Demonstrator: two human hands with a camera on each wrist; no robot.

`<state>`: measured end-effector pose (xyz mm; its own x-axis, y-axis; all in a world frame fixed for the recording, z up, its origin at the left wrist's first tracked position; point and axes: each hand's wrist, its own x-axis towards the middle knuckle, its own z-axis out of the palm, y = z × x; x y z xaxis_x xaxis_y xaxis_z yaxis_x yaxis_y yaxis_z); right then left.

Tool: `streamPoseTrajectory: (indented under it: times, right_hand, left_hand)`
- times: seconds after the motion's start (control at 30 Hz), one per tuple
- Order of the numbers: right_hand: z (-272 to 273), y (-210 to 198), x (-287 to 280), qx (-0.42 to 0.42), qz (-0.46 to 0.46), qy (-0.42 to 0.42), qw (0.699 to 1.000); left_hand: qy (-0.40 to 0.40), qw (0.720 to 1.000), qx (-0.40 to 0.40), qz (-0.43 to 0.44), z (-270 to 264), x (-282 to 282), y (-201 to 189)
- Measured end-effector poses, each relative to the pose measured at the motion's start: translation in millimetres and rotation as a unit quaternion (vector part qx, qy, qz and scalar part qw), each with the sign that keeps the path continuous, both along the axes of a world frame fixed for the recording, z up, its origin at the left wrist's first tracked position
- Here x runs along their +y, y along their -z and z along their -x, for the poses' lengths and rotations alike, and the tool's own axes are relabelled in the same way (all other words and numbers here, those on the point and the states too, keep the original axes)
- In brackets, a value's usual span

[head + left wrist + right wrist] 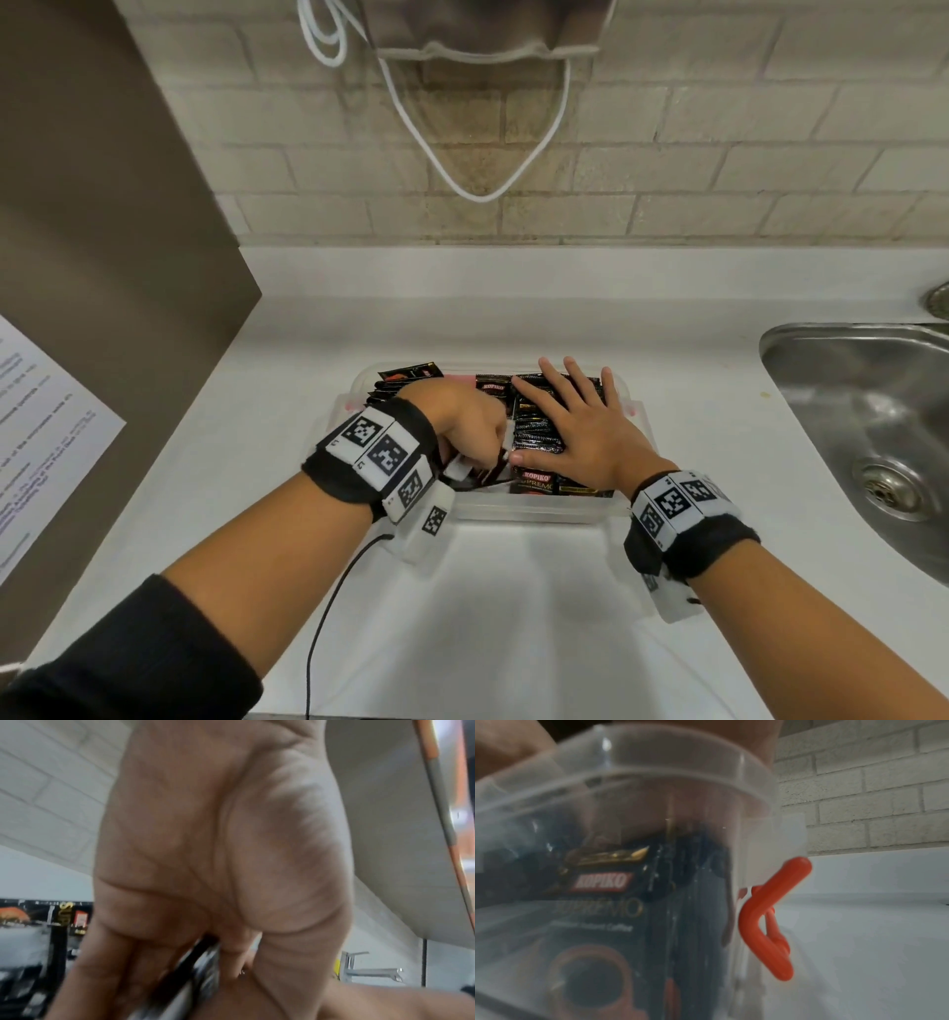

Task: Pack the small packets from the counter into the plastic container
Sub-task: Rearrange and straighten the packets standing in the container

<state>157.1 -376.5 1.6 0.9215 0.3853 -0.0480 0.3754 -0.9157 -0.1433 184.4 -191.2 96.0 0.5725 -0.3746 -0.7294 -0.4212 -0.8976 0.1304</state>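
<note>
Two hands work inside the clear rectangular plastic container point(534, 514): the left hand point(462, 419) pinches black coffee packets point(475, 470), the right hand point(575, 426) presses flat, fingers spread, on stacked packets point(534, 442) beside them.

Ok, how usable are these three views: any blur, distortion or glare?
Head view: sharp, wide-angle bending at the edges, soft shadow before the container. Left wrist view: palm of the left hand fills it, packets smeared. Right wrist view: container wall close and hazy, Kopiko label readable.
</note>
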Motion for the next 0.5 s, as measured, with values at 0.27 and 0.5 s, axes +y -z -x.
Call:
streamPoseTrajectory:
  times: [0.27,0.5]
  right_hand:
    - [-0.6,0.3,-0.5,0.003,-0.013,0.0,1.0]
    - [-0.4,0.0,0.7,-0.004,-0.012,0.002,1.0]
  left_hand:
    - [-0.171,0.966,-0.065,0.183,-5.3,26.9,-15.8]
    - [-0.258,0.912,-0.017,0.317,-3.1,29.6,0.1]
